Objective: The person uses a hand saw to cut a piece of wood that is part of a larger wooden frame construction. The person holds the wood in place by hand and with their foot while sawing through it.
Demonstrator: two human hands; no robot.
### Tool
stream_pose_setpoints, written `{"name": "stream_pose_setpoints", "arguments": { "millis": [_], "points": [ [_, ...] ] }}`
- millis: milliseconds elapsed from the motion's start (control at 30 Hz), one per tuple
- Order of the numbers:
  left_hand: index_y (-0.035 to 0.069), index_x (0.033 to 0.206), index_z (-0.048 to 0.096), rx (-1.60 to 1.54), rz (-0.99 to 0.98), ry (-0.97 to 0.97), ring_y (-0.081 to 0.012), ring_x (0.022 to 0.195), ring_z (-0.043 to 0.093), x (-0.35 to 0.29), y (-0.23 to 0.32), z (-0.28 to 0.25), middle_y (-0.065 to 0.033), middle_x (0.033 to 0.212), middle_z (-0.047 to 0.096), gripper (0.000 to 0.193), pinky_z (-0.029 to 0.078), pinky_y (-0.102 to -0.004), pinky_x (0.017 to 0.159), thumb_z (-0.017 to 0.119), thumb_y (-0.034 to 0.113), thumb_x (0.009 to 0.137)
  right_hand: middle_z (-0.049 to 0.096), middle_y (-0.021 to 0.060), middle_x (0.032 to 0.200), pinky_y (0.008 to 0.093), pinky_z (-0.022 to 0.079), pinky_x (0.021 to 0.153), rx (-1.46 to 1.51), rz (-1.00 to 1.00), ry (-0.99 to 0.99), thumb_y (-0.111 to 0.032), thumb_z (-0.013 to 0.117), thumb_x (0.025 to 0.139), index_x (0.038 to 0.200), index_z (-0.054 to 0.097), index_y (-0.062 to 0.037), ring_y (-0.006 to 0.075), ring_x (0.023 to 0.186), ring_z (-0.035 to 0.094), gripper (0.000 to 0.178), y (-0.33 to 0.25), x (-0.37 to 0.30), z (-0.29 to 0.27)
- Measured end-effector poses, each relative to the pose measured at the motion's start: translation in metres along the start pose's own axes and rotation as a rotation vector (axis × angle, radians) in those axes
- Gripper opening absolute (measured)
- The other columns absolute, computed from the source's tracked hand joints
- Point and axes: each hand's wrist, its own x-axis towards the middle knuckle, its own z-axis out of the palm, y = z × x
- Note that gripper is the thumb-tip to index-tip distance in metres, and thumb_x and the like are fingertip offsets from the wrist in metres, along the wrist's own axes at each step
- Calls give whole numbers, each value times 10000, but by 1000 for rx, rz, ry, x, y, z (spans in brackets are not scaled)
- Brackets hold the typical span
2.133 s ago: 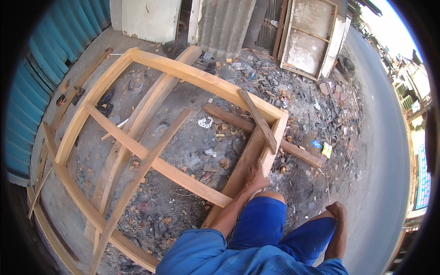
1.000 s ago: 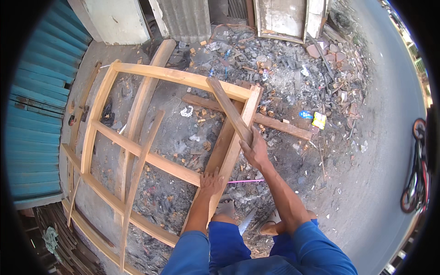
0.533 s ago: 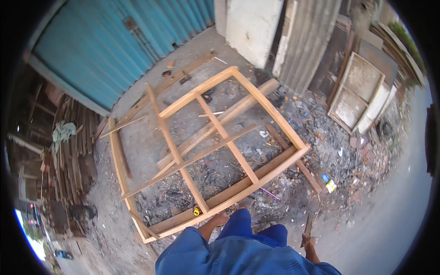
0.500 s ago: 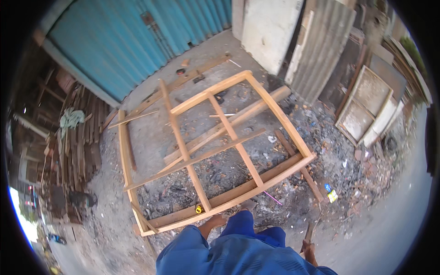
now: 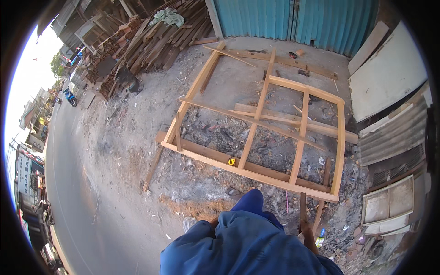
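Note:
In front of me lies a large frame of pale timber [image 5: 256, 176] with crossbars, raised on planks over rubble. My right hand [image 5: 307, 228] is closed around a narrow, flat brown piece [image 5: 303, 207] that looks like a wood strip; its upper end reaches the frame's near right edge. Only a bit of my left hand [image 5: 214, 222] shows beside my blue clothing, its fingers hidden. A yellow tape measure [image 5: 232, 161] rests on the near beam. One loose thin batten [image 5: 256, 121] slants across the crossbars.
Stacked old planks [image 5: 183, 34] and roof tiles [image 5: 107, 59] stand far left. A blue corrugated metal door [image 5: 256, 20] closes the back. White panels [image 5: 387, 75] and corrugated sheets [image 5: 392, 142] lean at right. A road [image 5: 68, 169] with a parked blue motorbike [image 5: 70, 97] runs along the left.
My view has swung left, so the frame sits further right and the road shows. My left hand has drawn back from the frame's near edge toward my body. The right still grips the brown piece.

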Motion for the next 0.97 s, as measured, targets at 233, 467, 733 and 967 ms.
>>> {"name": "stream_pose_setpoints", "arguments": {
  "millis": [233, 467, 733, 967],
  "points": [
    [-4, 891, 736, -227, 24, -37, -408, 878, 712, -52, -78, -9, -239, 915, 741, 294, 559, -465, 756, 595, 253, 918, 737, 288, 857, 483, 585, 662, -148, 15, -95, -324, 673, 865, 945, 736, 97, 401, 792, 757, 432, -123, -5, 27],
    [-13, 916, 732, -405, 24, 48, -446, 900, 700, -70, -185, -91, -254, 919, 733, 355, 557, -472, 780, 565, 301, 924, 743, 264, 837, 445, 595, 624, -461, -116, -342, -236, 712, 849, 946, 734, 90, 368, 747, 754, 340, -311, 9, 130],
    [-6, 920, 727, -685, 145, 397, -316, 792, 644, -39, -277, -162, -171, 804, 675, 352, 521, -413, 700, 588, 316, 949, 757, 228, 843, 432, 602, 600, -810, -637, -538, -215, 753, 835, 963, 747, 62, 338, 708, 750, 304, -580, -11, 258],
    [12, 1304, 628, -1426, -77, 589, -161, 721, 646, -4, -300, -216, -73, 896, 713, 505, 518, -313, 614, 659, 390, 971, 769, 213, 930, 482, 604, 640, -966, -734, -552, -267, 732, 873, 1058, 765, -19, 376, 739, 747, 312, -656, -11, 282]
  ]
}}
